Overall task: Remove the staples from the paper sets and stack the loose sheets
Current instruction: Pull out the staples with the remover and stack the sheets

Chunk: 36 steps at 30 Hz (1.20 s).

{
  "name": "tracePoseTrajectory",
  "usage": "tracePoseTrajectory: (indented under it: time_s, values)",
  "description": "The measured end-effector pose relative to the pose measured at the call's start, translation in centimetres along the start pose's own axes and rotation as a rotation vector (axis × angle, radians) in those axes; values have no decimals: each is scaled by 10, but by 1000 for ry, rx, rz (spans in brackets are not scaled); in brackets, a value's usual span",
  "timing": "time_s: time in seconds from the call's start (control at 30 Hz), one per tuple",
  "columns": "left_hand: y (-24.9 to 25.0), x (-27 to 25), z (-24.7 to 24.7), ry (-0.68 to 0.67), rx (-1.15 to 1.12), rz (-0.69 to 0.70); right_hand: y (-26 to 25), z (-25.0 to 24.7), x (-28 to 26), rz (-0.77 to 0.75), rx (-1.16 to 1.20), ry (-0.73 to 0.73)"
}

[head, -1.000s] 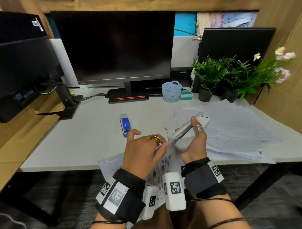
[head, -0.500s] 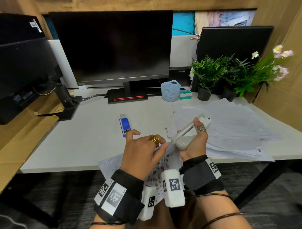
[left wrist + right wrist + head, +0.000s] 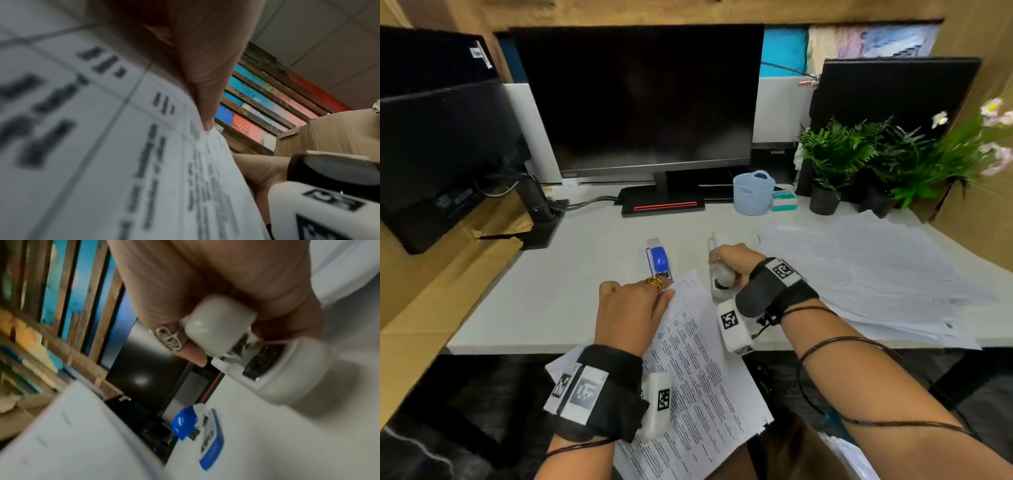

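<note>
My left hand [image 3: 635,308] pinches the top corner of a printed paper set [image 3: 698,387] that hangs over the desk's front edge toward my lap; the left wrist view shows a finger [image 3: 205,81] pressed on the paper set [image 3: 102,146]. My right hand [image 3: 732,265] grips a white stapler [image 3: 719,277] and holds it down at the desk surface, just right of the paper's top. In the right wrist view the white stapler [image 3: 257,353] sits in my curled fingers [image 3: 185,337], its base on the desk. A wide pile of loose sheets [image 3: 866,274] lies at the right.
A blue-and-white stapler [image 3: 658,258] lies on the white desk [image 3: 551,284] beyond my left hand. At the back stand a monitor [image 3: 640,99], a light blue basket [image 3: 753,192], a small box [image 3: 784,200] and potted plants [image 3: 859,164]. Cardboard [image 3: 421,291] lies on the left.
My right hand has moved forward and down with the white stapler, from raised at the paper's corner to the desk. My left hand has shifted forward with the paper set.
</note>
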<state>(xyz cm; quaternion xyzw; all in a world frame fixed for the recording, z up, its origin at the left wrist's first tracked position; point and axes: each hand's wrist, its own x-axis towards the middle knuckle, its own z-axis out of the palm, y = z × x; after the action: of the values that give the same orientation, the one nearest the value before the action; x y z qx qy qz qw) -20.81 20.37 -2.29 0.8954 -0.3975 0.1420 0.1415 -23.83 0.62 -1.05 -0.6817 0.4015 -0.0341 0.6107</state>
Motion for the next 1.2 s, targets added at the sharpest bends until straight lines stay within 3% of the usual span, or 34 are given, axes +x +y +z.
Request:
tracePoseTrajectory:
  time_s: [0.2,0.37,0.43,0.53,0.6,0.77,0.87,0.93,1.03,1.2]
  values:
    - [-11,-4,0,-37,41,1,8,19,16,-132,-678,99]
    - [-15,-1,13,-31,91,41,4,14,14,-223,-989,137]
    - [-16,2,15,12,23,56,4,7,1,-380,-862,164]
    - [-15,4,15,123,-112,67,10,-1,-33,-596,-383,-95]
    - [-11,4,13,196,-293,84,22,-6,-53,-669,-232,-169]
    - [9,3,8,247,-719,259,49,-19,-83,-998,-35,144]
    - [28,0,-1,375,-996,365,62,-37,-106,-1397,-178,252]
    - [40,-4,-6,388,-1073,419,72,-50,-118,-1559,-364,336]
    - [57,-9,-7,366,-1129,479,85,-68,-132,-1624,-474,481]
    - [83,-8,0,348,-1108,514,102,-87,-136,-1599,-470,549]
